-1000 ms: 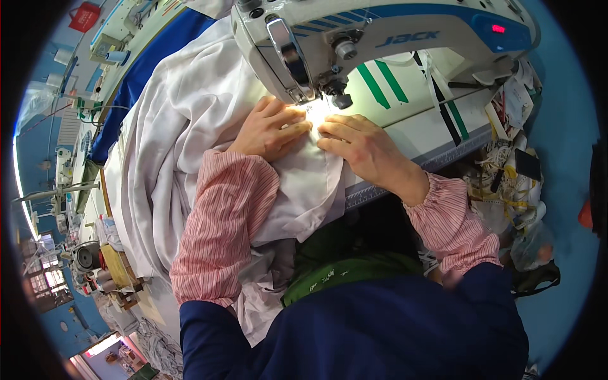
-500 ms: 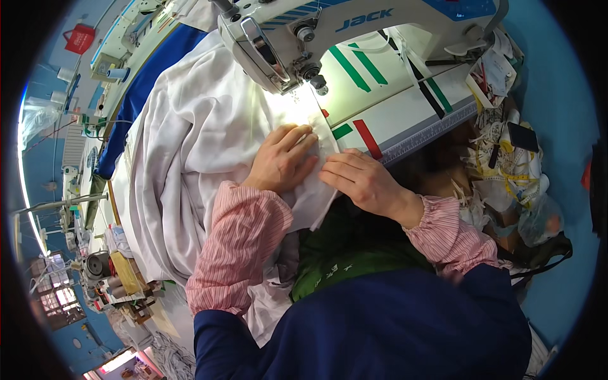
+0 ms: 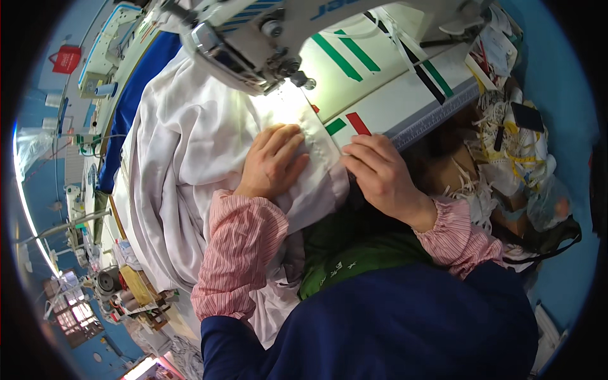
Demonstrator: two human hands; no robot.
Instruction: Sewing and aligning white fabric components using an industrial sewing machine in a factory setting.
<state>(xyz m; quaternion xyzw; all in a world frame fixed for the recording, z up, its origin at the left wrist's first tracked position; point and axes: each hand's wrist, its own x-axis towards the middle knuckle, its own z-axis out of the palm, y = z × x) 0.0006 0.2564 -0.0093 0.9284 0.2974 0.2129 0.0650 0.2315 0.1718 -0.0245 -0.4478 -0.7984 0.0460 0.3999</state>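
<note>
The large white cloth (image 3: 183, 139) lies in loose folds over the left of the pale counter (image 3: 373, 104), its flatter part running up under the head of a white sewing machine with blue stripes (image 3: 297, 28). The lamp there burns so bright that the cloth just below the needle is washed out, and from where I stand I can't make out the needle itself.

The left hand (image 3: 272, 161) rests palm down on the cloth, its grip loose and unclosed, fingers pointing toward the lit patch. The right hand (image 3: 382, 171) is at the cloth's straight right edge, fingers close together and bent, tips touching it; the thumb is hidden, so I can't tell whether that grip is clamped on the hem. Both forearms wear pink striped sleeves (image 3: 240, 247), and a dark green cloth (image 3: 367, 253) covers the lap.

Just beyond the right hand, a short red strip (image 3: 358, 123) and a short green strip (image 3: 335, 126) lie on the counter, with a grey ruler band (image 3: 437, 111) along its front edge. Farther right sits a tangled heap of pale scraps and yellow tape (image 3: 513, 161), beside a clear plastic bag (image 3: 549, 202).
</note>
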